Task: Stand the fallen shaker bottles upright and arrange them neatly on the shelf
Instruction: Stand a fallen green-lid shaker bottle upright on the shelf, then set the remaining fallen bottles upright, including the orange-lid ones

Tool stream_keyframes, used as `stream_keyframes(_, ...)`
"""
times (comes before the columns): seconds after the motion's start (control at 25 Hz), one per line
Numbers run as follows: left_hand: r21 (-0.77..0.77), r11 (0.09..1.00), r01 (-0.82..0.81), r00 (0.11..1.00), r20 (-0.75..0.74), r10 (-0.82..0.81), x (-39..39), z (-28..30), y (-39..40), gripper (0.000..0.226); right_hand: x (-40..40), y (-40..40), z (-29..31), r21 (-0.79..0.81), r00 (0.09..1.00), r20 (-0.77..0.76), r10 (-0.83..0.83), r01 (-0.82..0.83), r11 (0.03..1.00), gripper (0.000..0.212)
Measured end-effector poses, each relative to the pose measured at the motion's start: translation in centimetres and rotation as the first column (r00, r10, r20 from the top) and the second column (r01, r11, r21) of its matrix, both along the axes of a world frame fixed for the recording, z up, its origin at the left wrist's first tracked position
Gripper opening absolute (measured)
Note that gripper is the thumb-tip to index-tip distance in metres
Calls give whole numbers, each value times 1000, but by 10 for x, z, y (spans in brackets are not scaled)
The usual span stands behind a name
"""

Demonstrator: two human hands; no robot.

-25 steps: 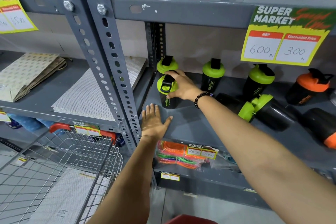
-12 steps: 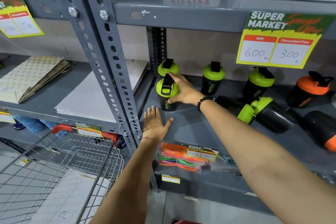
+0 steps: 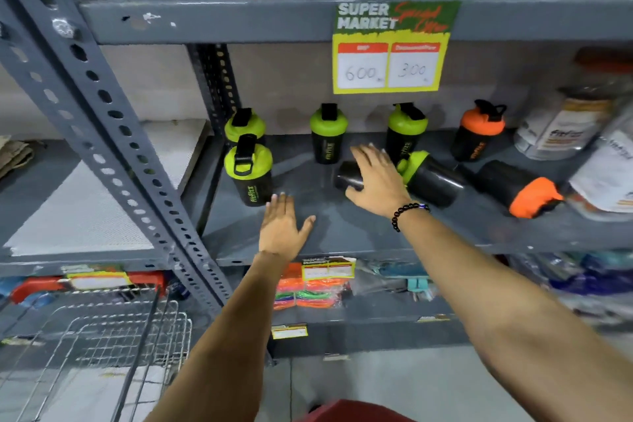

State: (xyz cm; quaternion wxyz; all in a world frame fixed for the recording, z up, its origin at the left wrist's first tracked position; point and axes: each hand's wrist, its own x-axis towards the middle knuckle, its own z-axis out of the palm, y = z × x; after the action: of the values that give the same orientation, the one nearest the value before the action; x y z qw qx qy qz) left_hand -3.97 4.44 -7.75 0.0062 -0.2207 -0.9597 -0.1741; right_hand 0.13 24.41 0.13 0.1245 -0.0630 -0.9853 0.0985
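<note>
Grey shelf (image 3: 342,236), so: front-left bottle (image 3: 249,171) is let go, upright. Right hand (image 3: 376,178), fingers spread, is now laid over fallen bottle (image 3: 349,176) at 3 o'clock; left hand (image 3: 282,226) flat, empty.

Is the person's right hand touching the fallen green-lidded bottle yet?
Touching. In the head view the right hand lies over the fallen green-lidded bottle, palm and fingers pressed on its black body with no gap visible. The grip is not closed.
</note>
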Motion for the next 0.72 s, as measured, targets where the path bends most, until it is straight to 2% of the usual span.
stream_keyframes(0.2,-74,997,17,998,54,-13,-10,-3,19,75,34,35,-18,100,973,193,-127,109,989,103)
stream_keyframes(0.36,-63,998,20,996,90,-14,-11,-5,19,77,33,36,-16,64,979,149,-142,134,989,101)
stream_keyframes(0.48,-48,999,14,996,86,-10,-10,-3,18,76,25,28,2,-73,986,129,-108,118,990,106)
stream_keyframes(0.6,-41,999,22,997,80,-19,-9,-2,19,75,3,17,30,-254,988,98,-117,139,957,97)
stream_keyframes(0.72,-33,999,16,997,74,-13,-10,-2,18,74,-25,7,55,-253,985,120,-125,152,955,78)
